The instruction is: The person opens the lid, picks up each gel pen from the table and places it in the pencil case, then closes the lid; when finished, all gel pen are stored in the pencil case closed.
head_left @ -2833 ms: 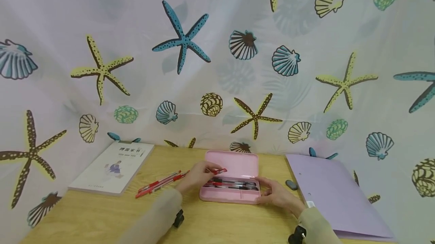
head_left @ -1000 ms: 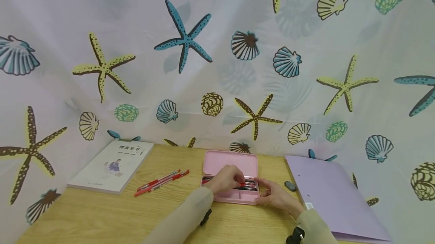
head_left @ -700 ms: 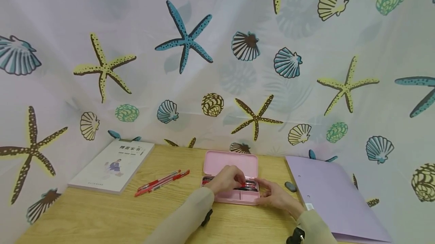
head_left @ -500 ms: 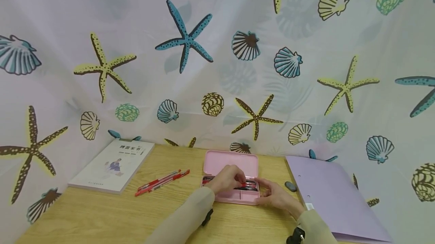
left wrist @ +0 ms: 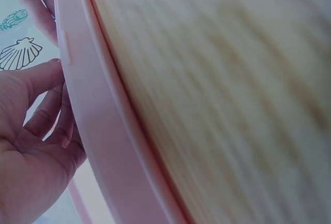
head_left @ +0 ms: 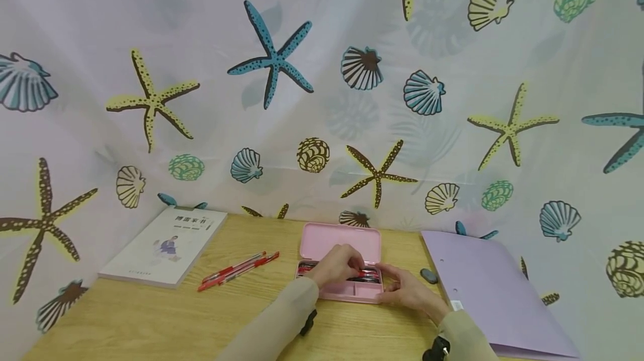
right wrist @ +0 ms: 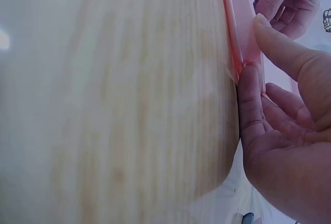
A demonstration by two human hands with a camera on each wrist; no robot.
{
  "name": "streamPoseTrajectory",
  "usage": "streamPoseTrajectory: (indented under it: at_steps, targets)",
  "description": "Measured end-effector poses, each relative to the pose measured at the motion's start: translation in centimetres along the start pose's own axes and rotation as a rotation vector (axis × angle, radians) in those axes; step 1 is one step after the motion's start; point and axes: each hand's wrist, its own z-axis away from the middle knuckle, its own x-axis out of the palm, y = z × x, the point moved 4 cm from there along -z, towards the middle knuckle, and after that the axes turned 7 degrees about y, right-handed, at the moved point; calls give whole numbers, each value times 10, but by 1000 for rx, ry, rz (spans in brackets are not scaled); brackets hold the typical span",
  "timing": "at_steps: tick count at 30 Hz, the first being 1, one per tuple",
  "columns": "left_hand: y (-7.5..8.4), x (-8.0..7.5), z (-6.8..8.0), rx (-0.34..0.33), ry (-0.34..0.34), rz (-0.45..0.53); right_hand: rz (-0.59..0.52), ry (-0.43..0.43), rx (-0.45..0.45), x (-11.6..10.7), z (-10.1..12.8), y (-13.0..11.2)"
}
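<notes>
A pink pencil case (head_left: 342,289) stands on the table with its lid raised, several pens (head_left: 308,266) lying in its long compartment. My left hand (head_left: 334,266) reaches over the case's front wall and pinches a red-capped pen (head_left: 368,274) inside that compartment. The back of this hand covers the middle of the pens. Around the case's right end, my right hand (head_left: 407,289) holds it by thumb and fingers. In the right wrist view, the right hand's thumb (right wrist: 276,40) lies against the pink wall (right wrist: 243,17). Behind the wall in the left wrist view, the left fingertips are hidden.
Several red pens (head_left: 238,270) lie on the wooden table (head_left: 166,322), left of the case. A white book (head_left: 166,246) sits farther left. To the right are a small dark grey oval object (head_left: 429,276) and a purple folder (head_left: 493,294). A patterned curtain hangs behind.
Since the oldest frame, my left hand has moved right and lowered a red pen from above the case into its long compartment. Over the last second both hands stay nearly still.
</notes>
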Motion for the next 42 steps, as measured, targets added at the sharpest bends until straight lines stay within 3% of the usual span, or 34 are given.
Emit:
streamPoseTrajectory:
  at_steps: [6,14,19,25,35,39,42]
  targets:
    - [-4,-5,5,-61,2,45,6,-3,-7,2,-1,-1]
    - [-10,-19,12,-61,38,85,36,10,-7,1,-2,0]
    - [-19,-32,19,-113,50,161,25,13,-10,2,-1,-1]
    - [-29,-53,32,-120,58,189,30,12,-10,2,-2,-1]
    - [-62,-85,62,-293,70,253,25,3,-30,1,0,-3]
    - [-74,-94,72,-321,72,264,23,1,-23,2,1,-3]
    - [-82,-102,77,-300,74,228,17,1,-15,2,0,-1]
